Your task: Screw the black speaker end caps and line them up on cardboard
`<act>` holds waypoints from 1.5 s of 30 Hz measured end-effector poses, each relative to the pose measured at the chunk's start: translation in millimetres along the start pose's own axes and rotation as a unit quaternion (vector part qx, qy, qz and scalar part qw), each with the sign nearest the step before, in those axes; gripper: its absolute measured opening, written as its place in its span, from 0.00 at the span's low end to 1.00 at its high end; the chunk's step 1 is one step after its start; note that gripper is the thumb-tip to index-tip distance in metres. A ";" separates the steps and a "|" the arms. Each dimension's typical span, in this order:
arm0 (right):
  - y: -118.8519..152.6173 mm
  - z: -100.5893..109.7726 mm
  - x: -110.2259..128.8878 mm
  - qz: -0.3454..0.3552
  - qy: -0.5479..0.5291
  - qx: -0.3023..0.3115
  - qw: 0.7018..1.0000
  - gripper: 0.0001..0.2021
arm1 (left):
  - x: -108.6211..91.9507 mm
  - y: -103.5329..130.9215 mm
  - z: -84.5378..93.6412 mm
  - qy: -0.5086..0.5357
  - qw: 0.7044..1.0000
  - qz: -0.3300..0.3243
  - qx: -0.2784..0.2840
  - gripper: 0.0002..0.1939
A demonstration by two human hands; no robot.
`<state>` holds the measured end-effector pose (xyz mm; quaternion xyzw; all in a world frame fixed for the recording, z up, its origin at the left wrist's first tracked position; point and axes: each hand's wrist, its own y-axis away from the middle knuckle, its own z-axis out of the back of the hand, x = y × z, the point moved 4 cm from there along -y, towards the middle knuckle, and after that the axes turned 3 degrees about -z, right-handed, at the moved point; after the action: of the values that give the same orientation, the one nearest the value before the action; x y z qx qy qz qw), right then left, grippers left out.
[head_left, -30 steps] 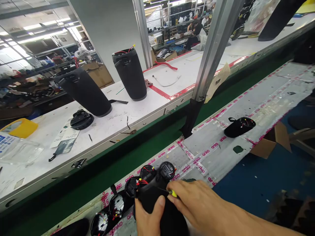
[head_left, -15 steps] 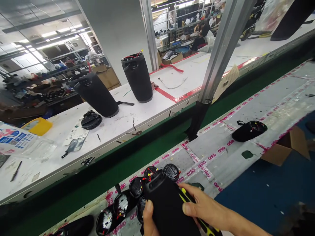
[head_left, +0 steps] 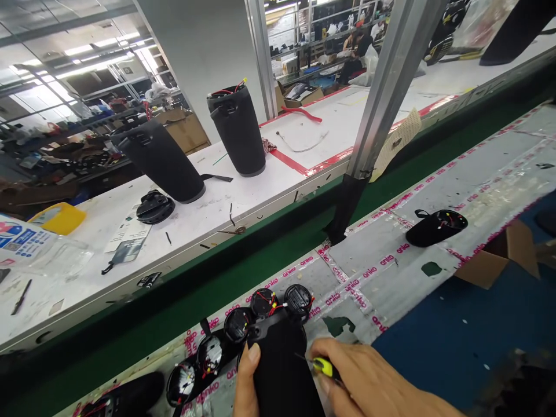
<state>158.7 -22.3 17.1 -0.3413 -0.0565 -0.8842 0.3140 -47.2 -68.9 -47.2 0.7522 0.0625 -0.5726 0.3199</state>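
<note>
My left hand [head_left: 247, 385] grips a black fabric-covered speaker body [head_left: 282, 370] at the bottom of the view, thumb on its left side. My right hand [head_left: 369, 382] holds a yellow-handled screwdriver [head_left: 322, 365] whose thin tip touches the speaker's right side. Just beyond the held speaker, a row of several black speaker shells [head_left: 237, 327] with red wires lies on the taped grey bench [head_left: 373, 272].
A lone black speaker shell [head_left: 436, 227] lies to the right on the bench. Past a green conveyor belt [head_left: 243, 260] is a white table [head_left: 195, 214] with two tall black speakers [head_left: 237, 130], a black cap [head_left: 155, 207] and a yellow tray [head_left: 58, 217]. A metal post [head_left: 377, 98] rises mid-frame. A person sits far back.
The speaker in my left hand has tilted back. My right hand shifted its grip, and the screwdriver's tip now points at the speaker's right side.
</note>
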 end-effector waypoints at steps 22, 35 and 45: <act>-38.0 34.8 -4.2 0.227 0.291 0.078 0.926 0.18 | -29.1 25.8 -22.4 0.028 0.989 0.046 0.135 0.49; -40.1 47.3 5.3 0.263 0.340 0.067 0.901 0.21 | -40.4 26.2 -22.6 -0.105 0.988 0.018 0.112 0.47; -35.4 48.6 17.2 0.258 0.348 -0.004 0.901 0.24 | -47.4 34.3 -24.8 -0.174 0.981 0.014 0.083 0.48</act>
<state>155.5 12.3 69.1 -0.0152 0.1498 -0.8348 0.5296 -26.9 -69.3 13.1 0.6657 -0.0523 -0.6935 0.2705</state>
